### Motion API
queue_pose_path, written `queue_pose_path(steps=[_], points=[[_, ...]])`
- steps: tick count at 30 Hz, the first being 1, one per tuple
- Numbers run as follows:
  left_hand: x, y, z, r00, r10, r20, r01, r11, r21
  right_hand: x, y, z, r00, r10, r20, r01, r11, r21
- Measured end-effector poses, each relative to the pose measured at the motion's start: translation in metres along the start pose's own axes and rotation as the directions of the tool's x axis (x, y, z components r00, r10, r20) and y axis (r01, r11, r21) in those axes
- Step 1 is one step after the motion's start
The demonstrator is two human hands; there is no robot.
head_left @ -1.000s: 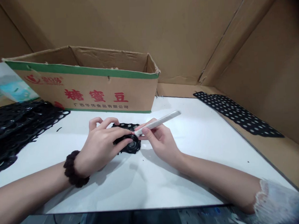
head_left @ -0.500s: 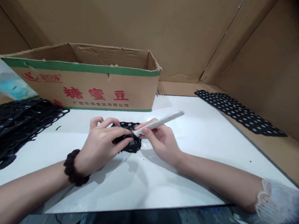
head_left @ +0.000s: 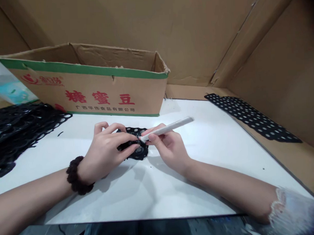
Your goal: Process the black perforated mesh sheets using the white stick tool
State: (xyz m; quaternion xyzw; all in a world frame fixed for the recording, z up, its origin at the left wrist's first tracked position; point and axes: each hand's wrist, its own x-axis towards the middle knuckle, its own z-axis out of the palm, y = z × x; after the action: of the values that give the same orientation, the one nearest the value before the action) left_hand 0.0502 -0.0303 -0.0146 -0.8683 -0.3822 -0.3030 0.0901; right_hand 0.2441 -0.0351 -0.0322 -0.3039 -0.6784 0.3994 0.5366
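A small black rubbery piece (head_left: 142,154) with pale round spots lies on the white tabletop (head_left: 212,136). My left hand (head_left: 105,149) reaches over its left side. Thumb and index finger pinch at the piece's middle, while the other fingers are curled above it. In my right hand (head_left: 172,144) is a slim white stick-like tool (head_left: 174,125), gripped like a pen. Its lower tip meets the black piece just beside my left fingertips, and its other end points up to the right. Fingers partly hide the piece and the exact contact.
An open cardboard box (head_left: 98,89) with a green rim stands behind my hands. Black sheets with ring-shaped holes (head_left: 19,127) are piled at left. A black spotted sheet (head_left: 250,117) lies along the right edge. Cardboard walls (head_left: 195,32) enclose the back and right.
Both hands, the white tool and the black piece keep almost the same positions. Only a very slight shift of the camera view shows.
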Motion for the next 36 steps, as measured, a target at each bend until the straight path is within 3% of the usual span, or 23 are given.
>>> queue_pose_path(steps=[12,23,32,36], points=[[0.0,0.003,0.006,0.988,0.12,-0.098,-0.113,0.991,0.07,0.002,-0.005,0.001,0.993,-0.104,0.062,0.117,0.961,-0.253],[-0.003,0.004,0.005,0.99,0.126,-0.068,-0.126,0.992,0.006,0.0,0.0,0.003,0.972,-0.169,0.161,0.216,0.914,-0.344],[0.007,-0.006,0.005,0.988,0.029,0.15,-0.016,0.996,-0.086,0.007,0.0,-0.003,0.993,0.055,0.104,-0.024,0.961,-0.275],[0.012,-0.019,0.002,0.968,-0.103,0.23,0.139,0.98,-0.146,0.013,-0.002,-0.01,0.987,0.158,0.034,-0.15,0.972,-0.182]])
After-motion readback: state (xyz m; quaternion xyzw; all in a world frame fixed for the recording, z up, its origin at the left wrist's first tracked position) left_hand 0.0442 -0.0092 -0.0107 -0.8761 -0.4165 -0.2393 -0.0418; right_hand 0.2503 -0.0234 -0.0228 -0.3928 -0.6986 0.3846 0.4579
